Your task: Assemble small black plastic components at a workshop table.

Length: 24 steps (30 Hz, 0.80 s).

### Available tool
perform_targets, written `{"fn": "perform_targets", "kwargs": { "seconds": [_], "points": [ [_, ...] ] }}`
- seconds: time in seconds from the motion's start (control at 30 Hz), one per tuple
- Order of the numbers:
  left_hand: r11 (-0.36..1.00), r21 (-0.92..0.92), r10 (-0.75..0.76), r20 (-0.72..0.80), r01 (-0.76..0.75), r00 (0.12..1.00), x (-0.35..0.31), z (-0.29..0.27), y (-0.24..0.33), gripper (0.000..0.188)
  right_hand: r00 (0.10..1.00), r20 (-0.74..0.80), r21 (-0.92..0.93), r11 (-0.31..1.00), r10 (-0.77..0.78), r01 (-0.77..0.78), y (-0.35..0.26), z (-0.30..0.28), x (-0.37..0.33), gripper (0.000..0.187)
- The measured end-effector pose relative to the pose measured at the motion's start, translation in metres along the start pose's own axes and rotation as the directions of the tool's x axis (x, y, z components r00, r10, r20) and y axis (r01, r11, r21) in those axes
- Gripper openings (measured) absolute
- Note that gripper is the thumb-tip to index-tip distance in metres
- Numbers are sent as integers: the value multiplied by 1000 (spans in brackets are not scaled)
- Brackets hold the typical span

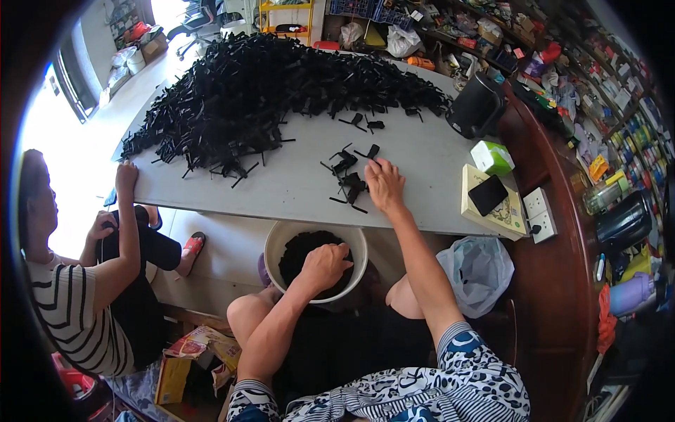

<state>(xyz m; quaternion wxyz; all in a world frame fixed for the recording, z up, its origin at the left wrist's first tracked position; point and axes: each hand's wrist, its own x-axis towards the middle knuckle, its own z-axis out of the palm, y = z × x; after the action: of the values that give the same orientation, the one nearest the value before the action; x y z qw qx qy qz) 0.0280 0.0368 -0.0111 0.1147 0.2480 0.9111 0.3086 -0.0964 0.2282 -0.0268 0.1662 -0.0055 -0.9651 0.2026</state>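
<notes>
Small black plastic parts with thin prongs form a large heap (260, 84) across the back of the table. A few loose black parts (344, 162) lie nearer the table's front edge. My right hand (385, 186) rests on the tabletop beside them, fingers reaching forward and fingertips close to the parts. Below the edge, between my knees, stands a white bucket (361, 247) with many black pieces (299, 253) in it. Over its mouth is my left hand (327, 269), fingers curled and closed. What it holds, if anything, is hidden.
A black kettle (476, 105), a green-white tissue pack (492, 157), a phone (488, 195) on a book (496, 219) and a power strip (540, 213) stand right. A plastic bag (477, 278) hangs below. Another person (77, 281) sits left, one hand at the table corner.
</notes>
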Motion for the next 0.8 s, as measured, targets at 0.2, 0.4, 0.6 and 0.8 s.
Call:
{"fn": "perform_targets", "kwargs": {
  "seconds": [0.2,0.4,0.6,0.8],
  "points": [
    [1000,-6,-3,-41,3,999,-1,-4,-2,24,973,54,164,963,-226,215,20,-19,-8,51],
    [1000,10,8,-21,-8,1000,2,-2,2,24,980,100,23,985,-175,173,10,-41,-6,47],
    [999,32,3,-16,-2,1000,2,0,1,23,987,-77,-51,989,-141,137,23,-28,5,35],
    [998,54,16,0,-16,1000,1,2,-1,22,956,-288,202,973,-53,114,40,-22,11,29]
  ]
}}
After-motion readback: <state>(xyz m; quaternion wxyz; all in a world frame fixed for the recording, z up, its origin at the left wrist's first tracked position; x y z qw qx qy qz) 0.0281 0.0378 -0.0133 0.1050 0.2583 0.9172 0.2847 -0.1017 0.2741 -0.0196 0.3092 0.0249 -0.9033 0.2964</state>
